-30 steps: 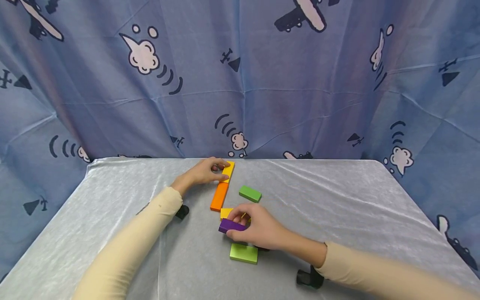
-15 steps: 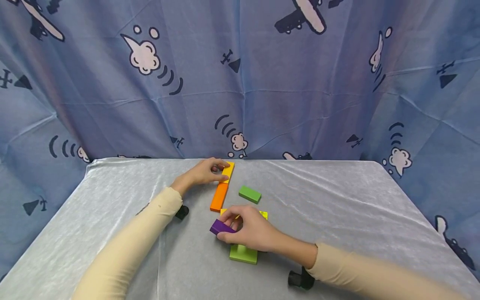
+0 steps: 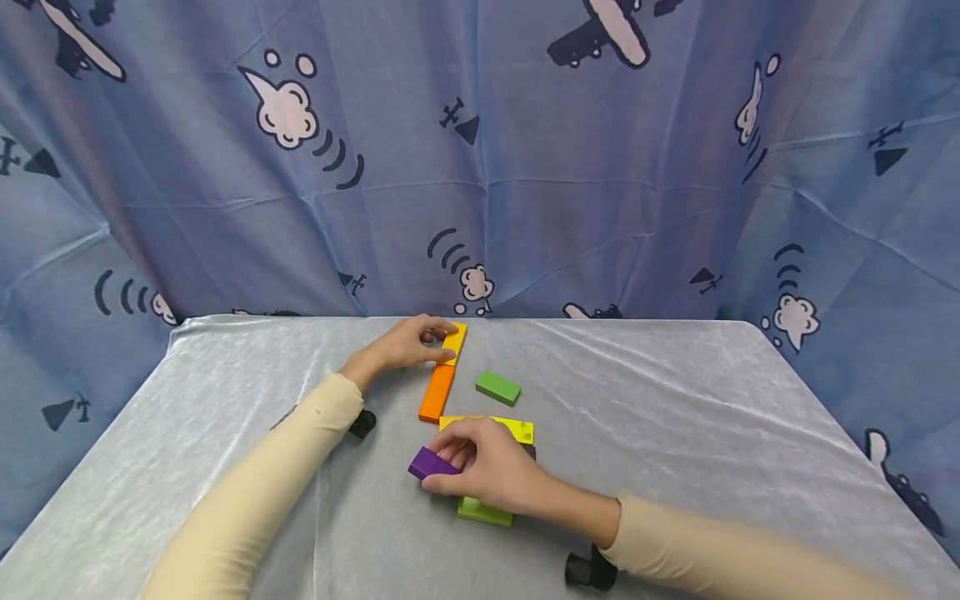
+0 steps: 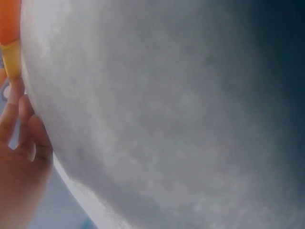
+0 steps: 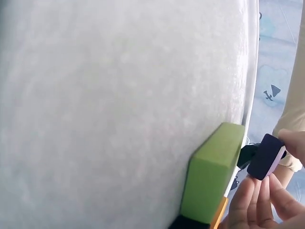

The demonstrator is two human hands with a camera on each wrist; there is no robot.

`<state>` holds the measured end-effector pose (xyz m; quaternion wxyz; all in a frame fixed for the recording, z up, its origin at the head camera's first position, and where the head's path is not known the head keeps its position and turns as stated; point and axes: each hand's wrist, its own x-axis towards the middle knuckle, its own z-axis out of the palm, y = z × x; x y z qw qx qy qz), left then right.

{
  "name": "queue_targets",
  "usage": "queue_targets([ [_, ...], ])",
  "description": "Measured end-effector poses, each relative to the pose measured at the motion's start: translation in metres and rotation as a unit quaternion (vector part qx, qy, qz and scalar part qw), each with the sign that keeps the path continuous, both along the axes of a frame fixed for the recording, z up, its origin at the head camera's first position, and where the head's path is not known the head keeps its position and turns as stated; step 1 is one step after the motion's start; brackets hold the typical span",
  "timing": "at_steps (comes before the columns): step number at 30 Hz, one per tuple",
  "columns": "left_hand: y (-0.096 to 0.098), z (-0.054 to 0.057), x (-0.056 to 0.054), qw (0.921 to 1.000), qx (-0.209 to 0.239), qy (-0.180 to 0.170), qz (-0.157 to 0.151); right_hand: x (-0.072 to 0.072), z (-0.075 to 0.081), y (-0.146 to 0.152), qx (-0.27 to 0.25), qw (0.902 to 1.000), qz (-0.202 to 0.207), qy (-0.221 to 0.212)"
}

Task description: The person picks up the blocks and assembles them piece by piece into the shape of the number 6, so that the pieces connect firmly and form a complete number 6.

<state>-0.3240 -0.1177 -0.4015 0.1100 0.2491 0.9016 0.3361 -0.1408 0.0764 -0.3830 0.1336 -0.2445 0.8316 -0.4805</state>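
My right hand pinches a purple block between thumb and fingers, left of the nearer blocks. In the right wrist view the same purple block shows its dark end. My left hand holds a yellow block at the far side of the table, thumb at its near end and fingers at its far end. An orange block lies end to end with it. Under and behind the right hand are another yellow block, a dark block and a lime-green block, all partly covered.
A green block lies alone, right of the orange one. A grey velvety cloth covers the table, with a blue patterned curtain behind it. Black wrist cameras hang under both forearms.
The right hand has carried the purple block left and slightly toward the near edge, uncovering more of the nearer yellow block. The left hand stays on its yellow block.
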Motion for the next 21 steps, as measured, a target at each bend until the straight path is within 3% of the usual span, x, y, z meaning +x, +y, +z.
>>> queue_targets([
  [6,-0.0008,0.0002,0.0000,0.9998,-0.005,0.015,-0.008,0.0014,-0.0024,-0.0016,0.013,0.9999,-0.006,-0.003],
  [21,-0.0002,0.0006,0.0000,1.0000,0.001,0.008,-0.003,-0.0021,-0.0062,-0.0101,0.033,0.9992,-0.013,-0.018],
])
